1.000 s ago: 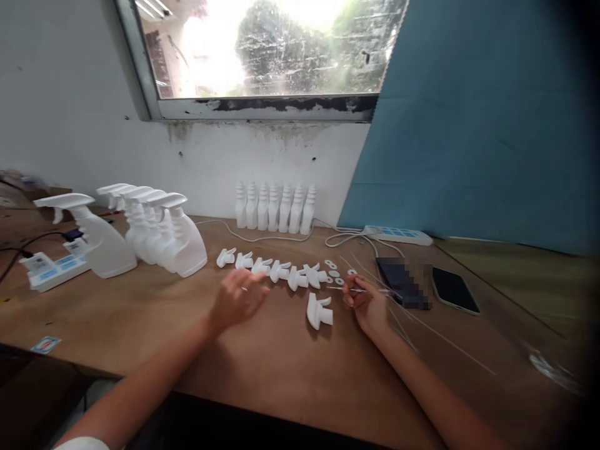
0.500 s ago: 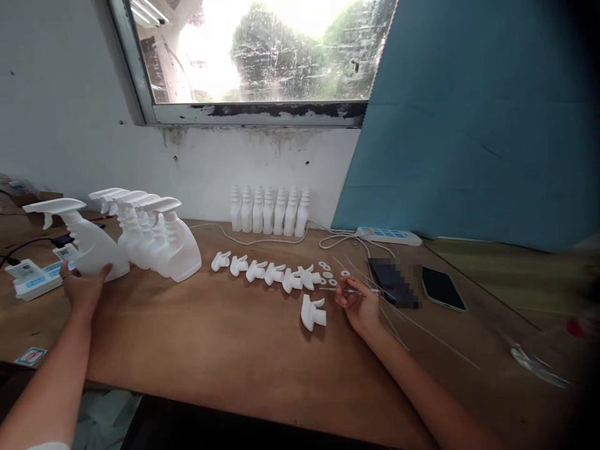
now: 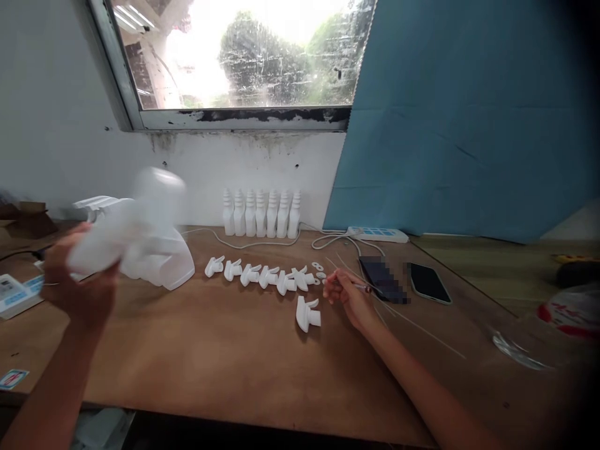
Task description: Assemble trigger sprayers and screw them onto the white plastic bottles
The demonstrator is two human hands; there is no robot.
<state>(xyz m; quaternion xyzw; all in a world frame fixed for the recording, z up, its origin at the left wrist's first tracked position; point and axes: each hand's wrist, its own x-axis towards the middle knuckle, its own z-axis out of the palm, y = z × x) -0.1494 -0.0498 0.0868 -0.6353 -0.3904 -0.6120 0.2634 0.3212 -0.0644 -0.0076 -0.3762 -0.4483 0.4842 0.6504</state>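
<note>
My left hand [image 3: 82,284] is closed around a white spray bottle [image 3: 107,240], which is raised, tilted and smeared by motion. Behind it stand several other white spray bottles [image 3: 177,262] with trigger heads. In my right hand [image 3: 349,297], pinched between the fingers, is a thin pen-like tool [image 3: 363,287]; its exact kind is unclear. Left of that hand, one loose white trigger head [image 3: 308,315] lies on the table. A row of several more trigger heads [image 3: 269,277] reaches away to the left, and small white washers [image 3: 319,267] lie just beyond my right fingers.
Along the wall several small white bottles [image 3: 260,215] stand in line. A power strip [image 3: 377,235] and cables lie behind two phones [image 3: 429,282], one pixelated. Thin tubes [image 3: 424,331] lie across the right side, near a large clear bottle [image 3: 557,328]. Another power strip [image 3: 19,297] is far left.
My left hand has lifted the spray bottle off the table and tilted it. My right hand still holds the thin tool in nearly the same place. The view has shifted slightly.
</note>
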